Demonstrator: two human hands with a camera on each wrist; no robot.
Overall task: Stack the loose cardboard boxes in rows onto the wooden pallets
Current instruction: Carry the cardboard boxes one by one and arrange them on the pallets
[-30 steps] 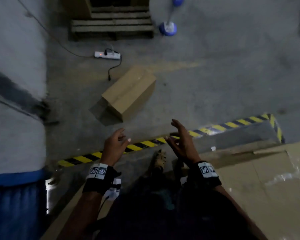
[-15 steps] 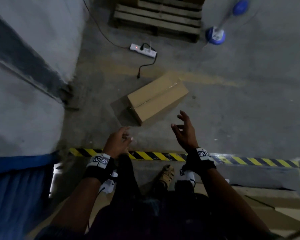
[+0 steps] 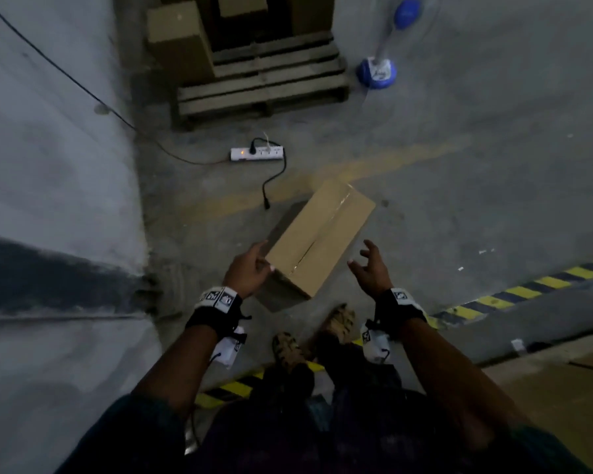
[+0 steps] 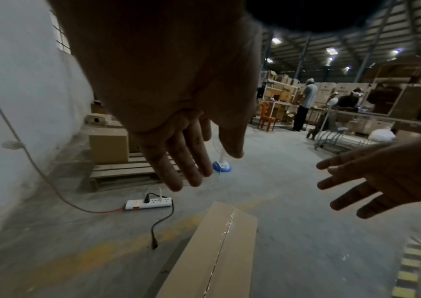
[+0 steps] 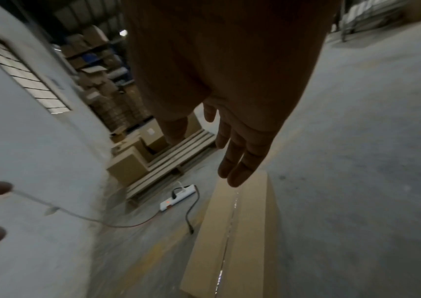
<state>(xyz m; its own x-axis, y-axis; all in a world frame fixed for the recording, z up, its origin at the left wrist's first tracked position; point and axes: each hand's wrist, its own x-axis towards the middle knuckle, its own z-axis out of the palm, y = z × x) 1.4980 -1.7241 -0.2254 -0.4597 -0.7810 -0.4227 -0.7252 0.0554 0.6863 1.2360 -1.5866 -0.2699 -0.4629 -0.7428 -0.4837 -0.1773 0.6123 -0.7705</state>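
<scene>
A long taped cardboard box (image 3: pixel 319 237) lies on the concrete floor just ahead of my feet, also seen from the wrists (image 4: pixel 219 254) (image 5: pixel 237 238). My left hand (image 3: pixel 249 268) hovers at the box's near left corner, fingers straight and holding nothing (image 4: pixel 191 161). My right hand (image 3: pixel 368 265) is spread open to the right of the box, apart from it (image 5: pixel 235 153). Farther ahead a wooden pallet (image 3: pixel 264 87) carries several cardboard boxes (image 3: pixel 178 39) at its back and left.
A white power strip (image 3: pixel 257 153) with a loose black cable lies between the box and the pallet. A white wall (image 3: pixel 48 165) runs along the left. A blue fan base (image 3: pixel 377 73) stands right of the pallet. Yellow-black hazard tape (image 3: pixel 528 289) marks the step behind my feet.
I have stepped forward off the taped edge, so the box is now close under my hands. Both hands moved out toward the box's two sides, staying empty.
</scene>
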